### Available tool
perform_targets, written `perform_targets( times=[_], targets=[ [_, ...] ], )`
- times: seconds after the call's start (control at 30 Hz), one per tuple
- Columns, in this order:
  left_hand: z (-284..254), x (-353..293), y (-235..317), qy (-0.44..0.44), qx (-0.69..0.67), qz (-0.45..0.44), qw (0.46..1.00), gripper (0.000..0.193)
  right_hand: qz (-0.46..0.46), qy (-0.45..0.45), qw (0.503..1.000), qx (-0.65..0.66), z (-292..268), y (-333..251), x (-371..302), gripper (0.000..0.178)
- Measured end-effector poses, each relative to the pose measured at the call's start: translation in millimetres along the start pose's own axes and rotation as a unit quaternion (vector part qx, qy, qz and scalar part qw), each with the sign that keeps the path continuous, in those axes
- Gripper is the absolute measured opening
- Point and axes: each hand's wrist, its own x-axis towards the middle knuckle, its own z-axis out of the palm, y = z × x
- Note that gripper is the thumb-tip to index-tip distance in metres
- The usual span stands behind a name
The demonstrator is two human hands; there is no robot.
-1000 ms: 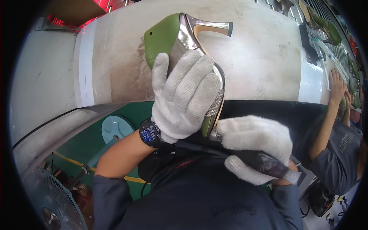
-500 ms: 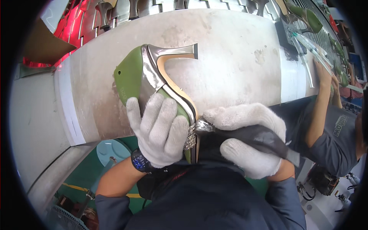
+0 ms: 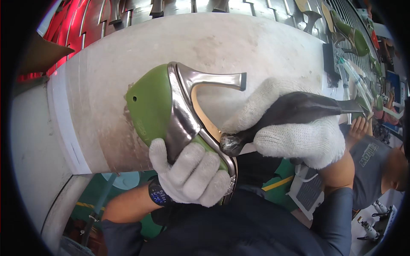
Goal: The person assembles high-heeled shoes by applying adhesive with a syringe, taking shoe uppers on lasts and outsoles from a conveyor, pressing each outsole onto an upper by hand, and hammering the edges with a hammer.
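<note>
A high-heeled shoe (image 3: pixel 183 135) in shiny pewter colour sits on a green shoe last (image 3: pixel 151 104). It lies on its side, its metallic heel (image 3: pixel 220 79) pointing right. My left hand (image 3: pixel 192 175), in a white knit glove, wraps round the shoe's middle, with beaded trim showing beyond the fingers. My gloved right hand (image 3: pixel 303 138) is closed round a dark tapered tool (image 3: pixel 301 109) with a rounded, worn metal end (image 3: pixel 230 144). That end rests against or just over the sole edge at the arch; contact is not certain.
A pale worn bench surface (image 3: pixel 239 47) lies under the shoe. Behind it runs a slatted metal conveyor (image 3: pixel 179 7) with several heeled shoes, red-lit at left. Further green lasts (image 3: pixel 361 42) stand at the far right. A co-worker in a dark shirt (image 3: pixel 369 162) is close on my right.
The tool's rounded end has moved from the beaded trim up along the sole edge to the arch. My right hand has risen; the shoe has shifted slightly right and nearer.
</note>
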Motion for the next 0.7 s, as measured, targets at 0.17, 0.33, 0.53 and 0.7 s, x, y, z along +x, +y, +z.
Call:
perform_targets(
  times=[0.17,0.33,0.53,0.7],
  targets=[
    [0,-2,-6,0.007,0.024,0.010,1.000,0.054,-0.007,0.046,0.999,0.000,16,-13,23,0.044],
    [-6,-10,3,0.001,0.008,-0.020,1.000,0.046,0.095,0.053,0.994,0.029,25,-27,26,0.059],
    [-11,-6,-12,-0.032,-0.022,0.068,0.997,0.047,0.080,0.011,0.993,-0.083,11,-52,55,0.036],
    [-12,2,-8,-0.038,-0.001,-0.002,0.999,0.045,-0.371,-0.076,0.837,-0.394,-9,-14,58,0.029]
  ],
)
